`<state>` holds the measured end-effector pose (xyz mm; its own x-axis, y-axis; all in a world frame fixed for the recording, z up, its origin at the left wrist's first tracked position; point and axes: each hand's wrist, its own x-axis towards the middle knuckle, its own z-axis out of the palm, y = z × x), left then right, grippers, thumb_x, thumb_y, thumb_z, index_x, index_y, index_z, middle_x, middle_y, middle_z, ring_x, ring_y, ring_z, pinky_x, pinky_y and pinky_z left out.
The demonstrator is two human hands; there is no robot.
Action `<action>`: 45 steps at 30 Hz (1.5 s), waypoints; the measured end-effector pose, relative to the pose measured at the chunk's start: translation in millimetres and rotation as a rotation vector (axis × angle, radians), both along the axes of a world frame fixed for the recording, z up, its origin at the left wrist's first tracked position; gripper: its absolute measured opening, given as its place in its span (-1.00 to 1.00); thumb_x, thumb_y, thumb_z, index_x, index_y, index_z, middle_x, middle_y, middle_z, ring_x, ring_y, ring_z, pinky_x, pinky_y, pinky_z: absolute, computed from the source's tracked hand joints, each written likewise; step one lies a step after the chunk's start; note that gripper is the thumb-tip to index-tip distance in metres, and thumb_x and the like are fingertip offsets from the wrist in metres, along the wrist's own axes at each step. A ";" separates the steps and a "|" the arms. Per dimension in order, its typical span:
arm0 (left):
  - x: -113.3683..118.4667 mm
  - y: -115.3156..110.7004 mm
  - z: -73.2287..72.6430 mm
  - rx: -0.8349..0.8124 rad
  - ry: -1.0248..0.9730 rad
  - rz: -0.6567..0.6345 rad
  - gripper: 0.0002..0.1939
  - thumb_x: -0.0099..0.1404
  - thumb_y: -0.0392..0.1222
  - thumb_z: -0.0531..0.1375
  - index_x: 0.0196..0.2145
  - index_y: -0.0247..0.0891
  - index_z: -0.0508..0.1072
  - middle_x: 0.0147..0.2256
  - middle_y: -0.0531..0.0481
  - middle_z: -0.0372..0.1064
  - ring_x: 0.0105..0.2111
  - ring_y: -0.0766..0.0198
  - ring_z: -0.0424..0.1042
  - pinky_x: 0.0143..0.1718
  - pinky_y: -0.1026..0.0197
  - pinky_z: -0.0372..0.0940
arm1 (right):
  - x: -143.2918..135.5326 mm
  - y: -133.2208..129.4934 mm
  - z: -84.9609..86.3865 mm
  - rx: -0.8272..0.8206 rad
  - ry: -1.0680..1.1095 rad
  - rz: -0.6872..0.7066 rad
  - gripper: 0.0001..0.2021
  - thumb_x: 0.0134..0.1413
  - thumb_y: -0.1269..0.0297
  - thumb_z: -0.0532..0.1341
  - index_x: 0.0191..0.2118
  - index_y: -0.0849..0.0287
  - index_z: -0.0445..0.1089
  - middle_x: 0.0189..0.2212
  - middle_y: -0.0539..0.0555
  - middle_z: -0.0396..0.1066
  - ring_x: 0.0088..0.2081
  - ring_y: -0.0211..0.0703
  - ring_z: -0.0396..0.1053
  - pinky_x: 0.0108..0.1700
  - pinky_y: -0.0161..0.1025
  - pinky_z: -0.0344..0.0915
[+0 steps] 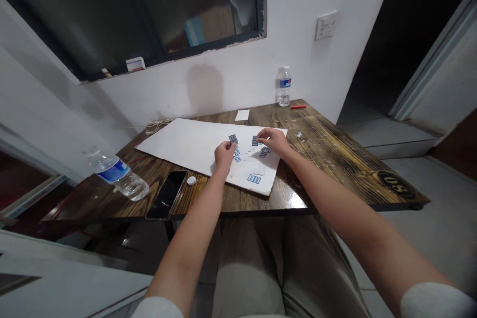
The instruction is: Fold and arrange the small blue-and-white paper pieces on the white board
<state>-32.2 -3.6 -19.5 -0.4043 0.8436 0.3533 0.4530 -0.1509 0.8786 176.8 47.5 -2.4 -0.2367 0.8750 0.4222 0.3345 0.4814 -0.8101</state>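
Pinching a dark card (232, 138) in my left hand (224, 157) and a second card (255, 140) in my right hand (275, 141), apart over the white board (190, 139), I have the right one nearer the board's right edge.

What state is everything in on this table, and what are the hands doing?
left hand: pinching a striped piece
right hand: pinching another striped piece
white board: lying flat on the wooden table
phone: face up, screen dark
white cap: lying loose beside the phone
bottle by the wall: upright
bottle at left: standing or lying, unclear
red stick: lying down
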 end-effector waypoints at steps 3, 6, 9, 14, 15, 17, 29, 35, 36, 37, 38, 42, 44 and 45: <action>-4.9 0.5 1.1 0.011 -0.016 0.111 -0.83 0.14 -0.11 0.22 -0.40 -0.26 0.50 -0.39 -0.06 0.52 -0.37 0.21 0.45 -0.33 0.25 0.26 | 0.4 1.1 -1.9 -0.014 -0.105 -0.052 -0.89 0.00 0.35 0.31 -0.29 0.19 0.51 -0.38 0.04 0.55 -0.33 -0.19 0.45 -0.24 -0.29 0.28; -8.3 0.1 3.1 0.019 -0.075 0.207 -0.83 0.16 -0.09 0.19 -0.42 -0.25 0.47 -0.40 -0.06 0.51 -0.37 0.22 0.46 -0.35 0.27 0.25 | 3.1 3.3 -5.8 -0.019 -0.221 -0.118 -0.85 0.06 0.33 0.29 -0.21 0.15 0.54 -0.35 0.04 0.56 -0.29 -0.17 0.45 -0.22 -0.29 0.26; -9.0 -1.0 6.0 0.028 -0.159 0.251 -0.82 0.16 -0.09 0.16 -0.40 -0.25 0.45 -0.40 -0.05 0.49 -0.37 0.23 0.46 -0.35 0.27 0.26 | 7.1 4.3 -8.6 -0.039 -0.327 -0.192 -0.83 0.08 0.30 0.28 -0.18 0.13 0.55 -0.31 0.05 0.56 -0.26 -0.14 0.45 -0.21 -0.28 0.24; -10.4 -2.0 9.4 0.047 -0.254 0.332 -0.81 0.16 -0.11 0.12 -0.40 -0.27 0.44 -0.37 -0.08 0.49 -0.34 0.24 0.44 -0.32 0.26 0.28 | 11.6 1.5 -7.4 -0.060 -0.497 -0.268 -0.83 0.09 0.28 0.28 -0.18 0.09 0.55 -0.24 0.06 0.56 -0.17 -0.08 0.43 -0.15 -0.23 0.21; -11.1 -1.8 9.2 0.049 -0.263 0.341 -0.81 0.16 -0.11 0.11 -0.40 -0.27 0.43 -0.36 -0.08 0.49 -0.34 0.24 0.44 -0.32 0.27 0.28 | 12.0 0.6 -6.9 -0.063 -0.521 -0.269 -0.83 0.10 0.28 0.27 -0.17 0.08 0.55 -0.23 0.07 0.56 -0.15 -0.07 0.43 -0.14 -0.22 0.21; -12.3 -1.1 8.0 0.057 -0.272 0.346 -0.82 0.15 -0.12 0.12 -0.42 -0.27 0.43 -0.36 -0.07 0.49 -0.34 0.25 0.43 -0.32 0.27 0.27 | 12.6 -1.2 -6.5 -0.062 -0.563 -0.268 -0.82 0.11 0.28 0.27 -0.15 0.08 0.55 -0.20 0.08 0.55 -0.12 -0.03 0.41 -0.11 -0.18 0.20; -11.2 -1.1 5.6 0.056 -0.314 0.319 -0.87 0.12 -0.14 0.14 -0.48 -0.26 0.39 -0.41 -0.04 0.46 -0.39 0.28 0.39 -0.35 0.28 0.24 | -10.0 -13.2 -10.5 0.309 -0.579 0.211 -0.65 0.25 0.18 0.15 0.11 0.08 0.40 0.16 0.10 0.36 0.22 0.09 0.18 0.19 -0.01 0.10; -9.1 -0.8 3.0 0.020 -0.327 0.258 -0.87 0.10 -0.16 0.18 -0.51 -0.25 0.37 -0.53 0.01 0.39 -0.49 0.31 0.32 -0.47 0.29 0.17 | -22.5 -24.5 -12.7 0.312 -0.722 0.439 -0.52 0.30 0.04 0.07 0.23 0.14 0.27 0.25 0.19 0.24 0.27 0.11 0.16 0.24 0.03 0.07; -8.7 -1.3 3.3 0.015 -0.332 0.255 -0.88 0.10 -0.17 0.18 -0.52 -0.25 0.37 -0.54 0.02 0.37 -0.51 0.31 0.31 -0.49 0.29 0.15 | -23.0 -24.6 -12.5 0.315 -0.728 0.460 -0.52 0.30 0.04 0.07 0.21 0.16 0.29 0.24 0.21 0.25 0.25 0.11 0.18 0.23 0.02 0.09; -8.2 -1.9 3.6 0.007 -0.335 0.252 -0.88 0.09 -0.17 0.18 -0.52 -0.25 0.36 -0.55 0.02 0.36 -0.52 0.31 0.30 -0.51 0.30 0.13 | -23.3 -24.3 -12.2 0.321 -0.724 0.474 -0.53 0.30 0.04 0.06 0.18 0.18 0.32 0.23 0.22 0.27 0.23 0.10 0.21 0.22 0.00 0.11; -7.7 -2.6 3.9 -0.002 -0.334 0.248 -0.88 0.09 -0.17 0.18 -0.53 -0.25 0.36 -0.56 0.02 0.35 -0.53 0.32 0.29 -0.53 0.30 0.12 | -23.6 -24.0 -11.7 0.327 -0.715 0.482 -0.55 0.30 0.04 0.06 0.16 0.19 0.35 0.21 0.23 0.29 0.21 0.08 0.23 0.21 -0.02 0.12; -6.3 -5.1 3.8 -0.032 -0.306 0.241 -0.85 0.08 -0.14 0.20 -0.55 -0.24 0.33 -0.59 0.04 0.31 -0.58 0.33 0.25 -0.56 0.30 0.06 | -25.0 -24.7 -7.9 0.337 -0.687 0.475 -0.59 0.30 0.05 0.07 0.08 0.17 0.42 0.10 0.21 0.41 0.12 0.05 0.32 0.14 -0.06 0.18; -6.0 -6.0 3.5 -0.039 -0.315 0.243 -0.83 0.07 -0.12 0.21 -0.55 -0.23 0.32 -0.61 0.05 0.28 -0.60 0.33 0.22 -0.58 0.30 0.03 | -26.1 -26.9 -4.6 0.329 -0.696 0.439 -0.61 0.30 0.05 0.08 0.03 0.17 0.45 0.01 0.20 0.47 0.03 0.04 0.36 0.08 -0.08 0.21; -6.0 -6.3 3.6 -0.037 -0.329 0.246 -0.82 0.07 -0.11 0.21 -0.55 -0.23 0.32 -0.61 0.05 0.26 -0.60 0.34 0.20 -0.58 0.30 0.01 | -26.6 -28.2 -2.7 0.322 -0.703 0.414 -0.62 0.29 0.05 0.08 0.00 0.18 0.47 -0.04 0.20 0.49 -0.01 0.03 0.37 0.04 -0.10 0.22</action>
